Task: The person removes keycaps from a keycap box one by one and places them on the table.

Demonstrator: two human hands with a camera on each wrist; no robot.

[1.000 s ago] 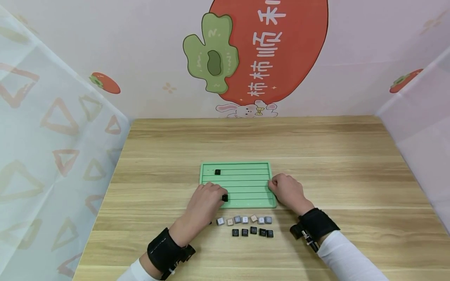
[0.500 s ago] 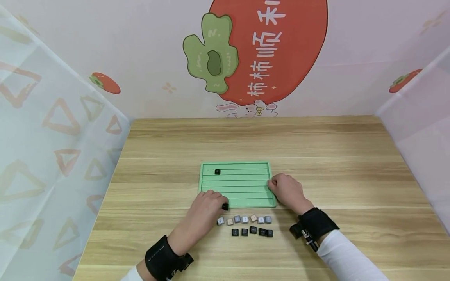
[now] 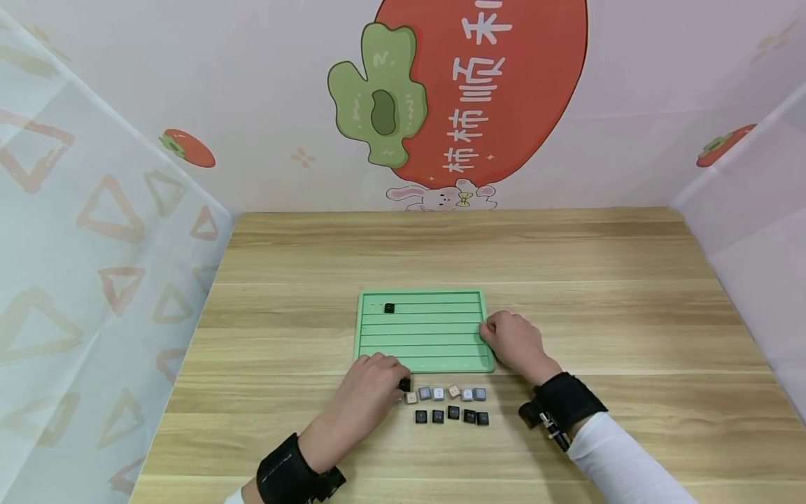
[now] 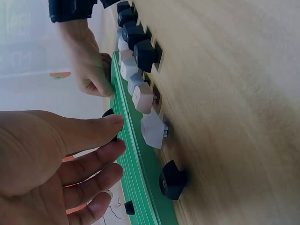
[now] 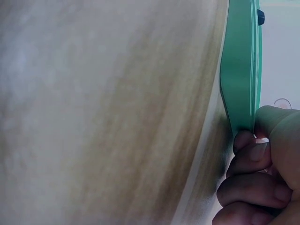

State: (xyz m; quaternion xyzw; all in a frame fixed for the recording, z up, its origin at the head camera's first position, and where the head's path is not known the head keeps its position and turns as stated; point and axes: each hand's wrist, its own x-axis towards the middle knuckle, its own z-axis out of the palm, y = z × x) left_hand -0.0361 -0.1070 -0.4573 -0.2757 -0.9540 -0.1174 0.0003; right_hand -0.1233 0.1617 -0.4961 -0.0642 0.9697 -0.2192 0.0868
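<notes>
My left hand pinches a black keycap between thumb and forefinger, just off the near edge of the green ridged tray. In the left wrist view the thumb mostly covers that keycap. My right hand grips the tray's right edge; the right wrist view has its thumb on top and curled fingers at the side. One black keycap sits on the tray toward the upper left. In front of the tray lie a row of grey, white and beige keycaps and a row of black keycaps.
A single black keycap lies on the wooden table, at the bottom of the left wrist view. Printed cloth walls stand at the back and both sides. A black wrist strap is on each arm.
My left hand has drawn back from over the tray toward me, bringing the pinched black keycap past the near edge to the light keycap row. My right hand stays on the tray's edge.
</notes>
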